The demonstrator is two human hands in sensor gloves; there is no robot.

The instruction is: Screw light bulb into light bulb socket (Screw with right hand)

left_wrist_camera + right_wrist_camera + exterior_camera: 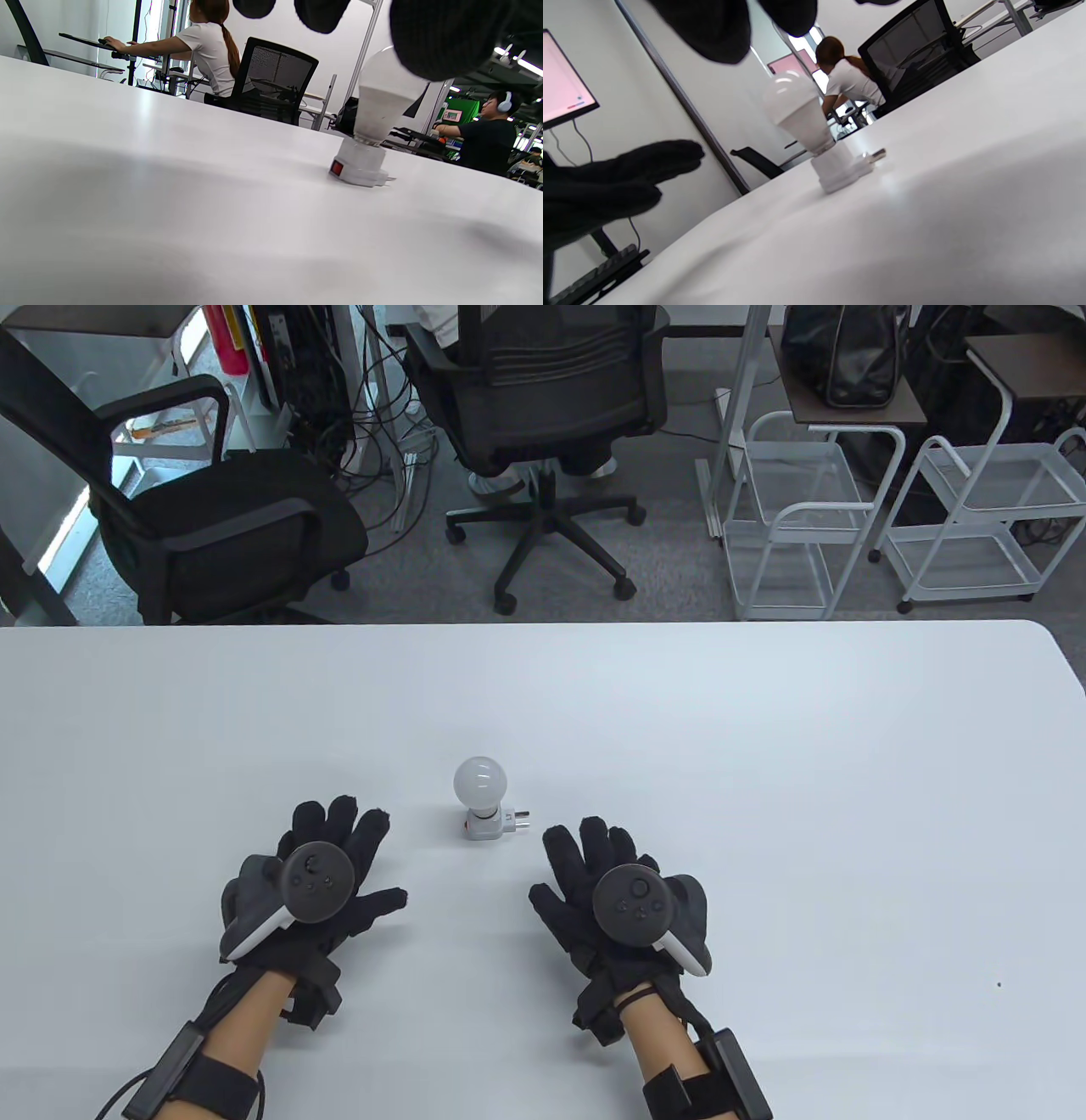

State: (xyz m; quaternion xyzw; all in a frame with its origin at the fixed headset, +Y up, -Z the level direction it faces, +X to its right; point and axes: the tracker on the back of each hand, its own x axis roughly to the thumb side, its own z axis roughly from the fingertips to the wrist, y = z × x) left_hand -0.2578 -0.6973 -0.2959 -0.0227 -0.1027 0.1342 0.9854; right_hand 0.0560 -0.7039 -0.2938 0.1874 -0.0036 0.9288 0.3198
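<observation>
A white light bulb (479, 785) stands upright in a white plug-in socket (490, 824) near the middle of the table, with metal prongs pointing right. It shows in the left wrist view as the bulb (384, 99) above the socket (359, 163) with a red switch, and in the right wrist view as the bulb (794, 110) in the socket (836, 169). My left hand (327, 869) lies flat and open to the left of it. My right hand (607, 882) lies flat and open to the right of it. Neither hand touches the bulb or socket.
The white table's far edge (543, 624) runs across the middle of the table view. Beyond it stand two black office chairs (543, 415) and white wire carts (797, 517). People sit at desks in the background of both wrist views.
</observation>
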